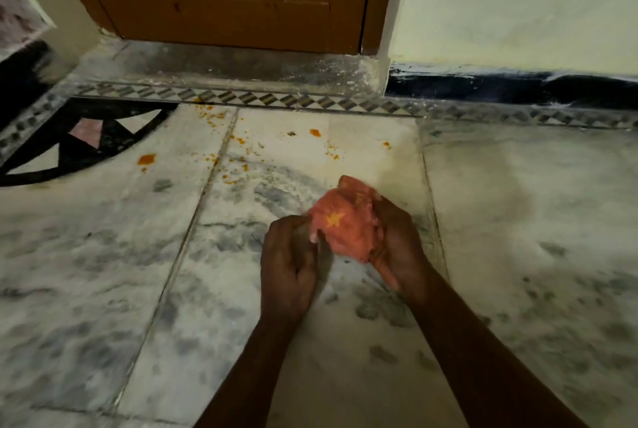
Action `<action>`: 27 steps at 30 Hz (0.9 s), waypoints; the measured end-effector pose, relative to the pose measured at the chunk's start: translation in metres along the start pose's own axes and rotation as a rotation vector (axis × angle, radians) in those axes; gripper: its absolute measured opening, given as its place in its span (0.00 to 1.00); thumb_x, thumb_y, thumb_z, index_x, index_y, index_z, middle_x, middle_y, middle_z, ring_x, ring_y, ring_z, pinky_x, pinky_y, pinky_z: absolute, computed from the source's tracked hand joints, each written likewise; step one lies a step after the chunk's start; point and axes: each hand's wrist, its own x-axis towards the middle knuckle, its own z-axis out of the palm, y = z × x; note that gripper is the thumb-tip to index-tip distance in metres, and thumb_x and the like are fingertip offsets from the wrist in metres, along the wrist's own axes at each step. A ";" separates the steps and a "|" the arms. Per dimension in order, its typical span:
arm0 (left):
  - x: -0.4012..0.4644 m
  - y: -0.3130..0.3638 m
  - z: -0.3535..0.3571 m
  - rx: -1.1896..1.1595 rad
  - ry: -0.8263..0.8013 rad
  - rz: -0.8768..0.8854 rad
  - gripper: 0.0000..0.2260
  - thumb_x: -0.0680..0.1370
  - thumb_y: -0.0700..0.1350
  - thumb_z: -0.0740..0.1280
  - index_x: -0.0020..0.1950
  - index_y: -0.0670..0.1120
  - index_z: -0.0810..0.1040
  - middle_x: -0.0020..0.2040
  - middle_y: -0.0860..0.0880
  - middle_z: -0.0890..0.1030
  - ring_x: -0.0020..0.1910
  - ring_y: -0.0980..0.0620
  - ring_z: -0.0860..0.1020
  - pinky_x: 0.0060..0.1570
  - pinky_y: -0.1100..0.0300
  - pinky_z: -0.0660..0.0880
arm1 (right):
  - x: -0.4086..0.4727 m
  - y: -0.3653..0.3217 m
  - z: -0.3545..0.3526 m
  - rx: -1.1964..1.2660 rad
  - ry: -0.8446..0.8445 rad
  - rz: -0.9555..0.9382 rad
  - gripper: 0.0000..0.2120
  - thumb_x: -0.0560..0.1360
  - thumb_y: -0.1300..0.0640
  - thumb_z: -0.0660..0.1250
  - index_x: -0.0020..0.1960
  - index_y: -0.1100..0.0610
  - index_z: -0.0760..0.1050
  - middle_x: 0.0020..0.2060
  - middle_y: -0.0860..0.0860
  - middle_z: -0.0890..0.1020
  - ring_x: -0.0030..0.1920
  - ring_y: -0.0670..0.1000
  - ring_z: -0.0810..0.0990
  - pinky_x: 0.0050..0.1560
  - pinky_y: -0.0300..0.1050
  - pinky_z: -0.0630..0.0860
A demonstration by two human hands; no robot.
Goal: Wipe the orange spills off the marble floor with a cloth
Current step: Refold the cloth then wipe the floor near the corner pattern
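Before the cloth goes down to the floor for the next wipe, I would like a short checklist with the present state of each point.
1. Cloth held by both hands: ok, left hand at its near edge, right hand around its side.
2. Cloth bunched for wiping: ok.
3. Clean face on cloth: cannot tell; one yellow stain shows on top.
4. Orange spills gone: not ok, blobs and specks lie beyond the hands, up to the patterned border.
5. Path from hands to spills free: ok, bare marble floor.
6. Cloth touching floor: cannot tell.
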 end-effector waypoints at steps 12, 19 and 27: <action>-0.027 0.059 -0.024 -0.107 -0.053 -0.254 0.10 0.82 0.55 0.71 0.61 0.54 0.83 0.57 0.59 0.83 0.59 0.62 0.81 0.56 0.52 0.81 | -0.062 0.001 0.010 0.144 -0.029 0.074 0.19 0.85 0.58 0.60 0.74 0.60 0.75 0.66 0.65 0.82 0.61 0.63 0.83 0.59 0.56 0.82; -0.018 0.078 -0.042 -0.261 -0.100 -0.514 0.24 0.75 0.45 0.79 0.70 0.51 0.77 0.59 0.49 0.84 0.54 0.55 0.84 0.49 0.61 0.79 | -0.092 -0.031 0.018 0.113 -0.050 0.161 0.16 0.83 0.60 0.59 0.61 0.62 0.83 0.50 0.61 0.88 0.45 0.57 0.89 0.41 0.49 0.87; -0.030 0.102 -0.061 -0.429 -0.173 -0.615 0.07 0.76 0.44 0.77 0.51 0.42 0.86 0.38 0.50 0.86 0.36 0.57 0.82 0.33 0.67 0.74 | -0.112 -0.049 0.013 -0.129 -0.086 0.027 0.15 0.83 0.65 0.60 0.65 0.65 0.82 0.58 0.64 0.86 0.57 0.62 0.86 0.55 0.57 0.85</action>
